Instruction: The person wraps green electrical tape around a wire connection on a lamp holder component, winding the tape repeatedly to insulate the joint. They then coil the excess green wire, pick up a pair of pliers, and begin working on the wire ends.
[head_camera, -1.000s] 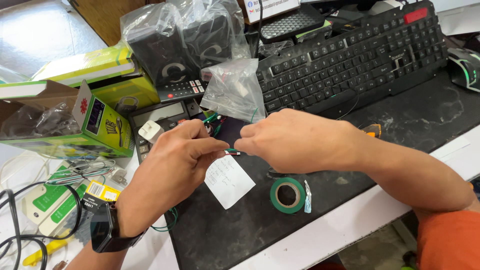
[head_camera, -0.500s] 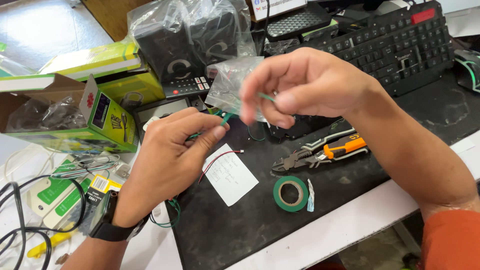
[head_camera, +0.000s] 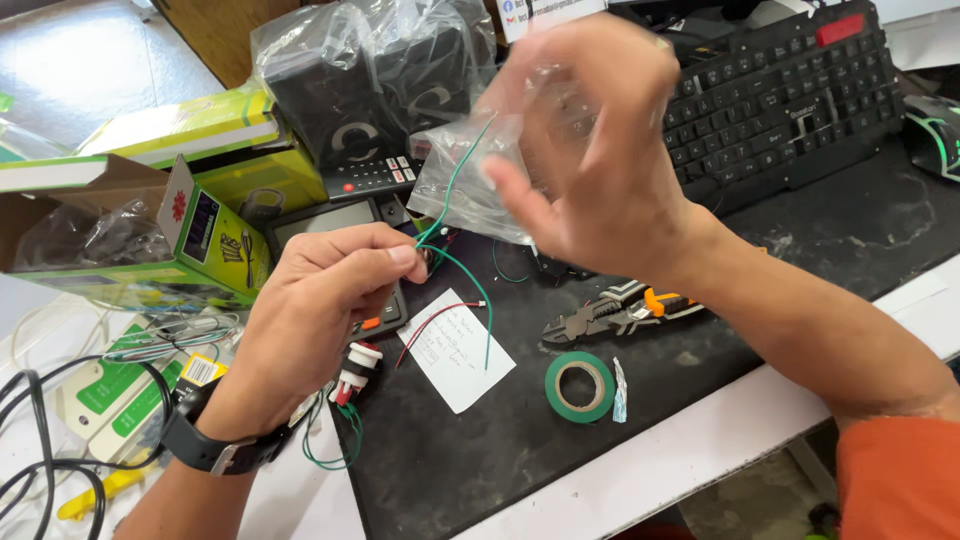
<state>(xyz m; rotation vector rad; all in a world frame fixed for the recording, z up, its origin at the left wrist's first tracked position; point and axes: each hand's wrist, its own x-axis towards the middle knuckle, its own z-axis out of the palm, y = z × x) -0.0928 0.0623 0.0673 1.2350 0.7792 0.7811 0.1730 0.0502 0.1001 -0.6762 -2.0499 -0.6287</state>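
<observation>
Hands drawing a thin green wire taut above a cluttered black mat

Largest first: the black mat (head_camera: 800, 300) carries a keyboard (head_camera: 790, 100), bagged speakers (head_camera: 370, 90), pliers (head_camera: 615, 312), a green tape roll (head_camera: 580, 386) and a paper note (head_camera: 458, 345). The right hand (head_camera: 600, 150), raised and motion-blurred, has its fingers loosely spread; whether they grip the wire I cannot tell. The left hand (head_camera: 320, 310) pinches the green wire (head_camera: 455, 185) shut between thumb and forefinger. Judging from this, a firm left pinch near the bend keeps the strand from kinking

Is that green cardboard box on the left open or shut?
Open. The green cardboard box has its end flap swung outward, and crumpled clear plastic shows inside.
</observation>
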